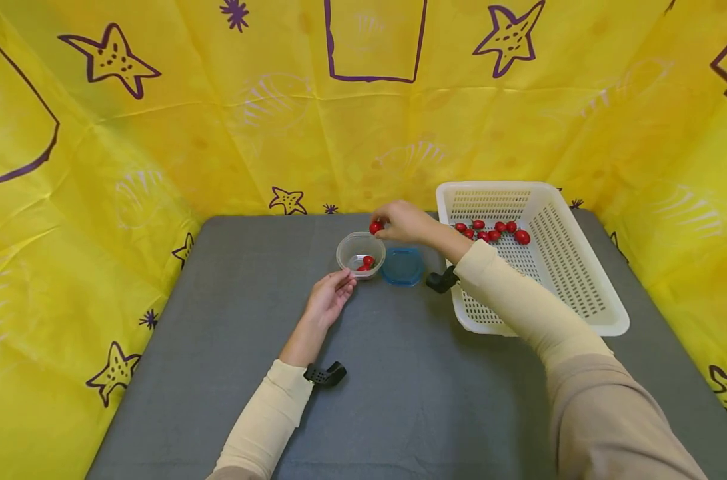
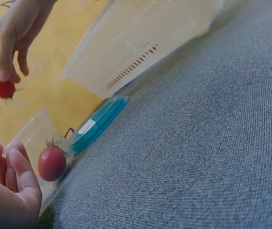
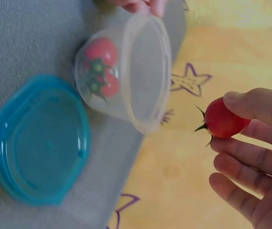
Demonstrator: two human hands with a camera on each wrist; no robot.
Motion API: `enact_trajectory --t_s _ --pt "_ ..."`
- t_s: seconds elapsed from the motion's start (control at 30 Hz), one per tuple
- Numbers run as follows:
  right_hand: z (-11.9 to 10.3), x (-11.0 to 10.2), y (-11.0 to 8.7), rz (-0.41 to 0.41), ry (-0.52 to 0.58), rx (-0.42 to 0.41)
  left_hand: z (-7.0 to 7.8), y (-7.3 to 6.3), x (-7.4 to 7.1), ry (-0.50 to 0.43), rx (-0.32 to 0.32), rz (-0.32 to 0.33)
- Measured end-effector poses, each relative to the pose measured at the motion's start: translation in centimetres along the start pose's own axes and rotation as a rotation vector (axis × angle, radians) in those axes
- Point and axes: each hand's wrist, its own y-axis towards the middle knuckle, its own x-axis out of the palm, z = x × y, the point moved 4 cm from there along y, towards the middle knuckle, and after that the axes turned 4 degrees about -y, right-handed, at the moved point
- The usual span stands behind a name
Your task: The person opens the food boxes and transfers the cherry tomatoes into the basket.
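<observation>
My right hand [image 1: 403, 222] pinches a red cherry tomato [image 3: 223, 118] between thumb and fingers, its green stem end pointing away from the palm. The tomato is held above the clear plastic container [image 1: 346, 248], over its far right rim. Two cherry tomatoes [image 3: 102, 51] with green stems show inside the container. At the near side, my left hand [image 1: 330, 297] pinches the container's rim with thumb and fingertips. The blue lid [image 1: 402, 267] lies flat on the table just right of the container, below my right hand.
A white perforated basket [image 1: 585, 287] stands at the right, with several cherry tomatoes [image 1: 522, 237] toward its far left; my right forearm passes over its near left part. Grey cloth covers the table [image 1: 237, 333]. Yellow patterned curtains [image 1: 363, 147] border the back and sides.
</observation>
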Motion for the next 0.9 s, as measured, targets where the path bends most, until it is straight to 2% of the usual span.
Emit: enact_trajectory --t_s 0.5,0.9 --pt "4.3 -4.5 -3.8 0.137 0.004 0.123 0.0 0.2 -0.1 0.023 -0.005 0.03" --pt "9.1 -7.0 -7.3 0.172 0.034 0.293 0.0 -0.1 -0.2 0.053 -0.005 0.039"
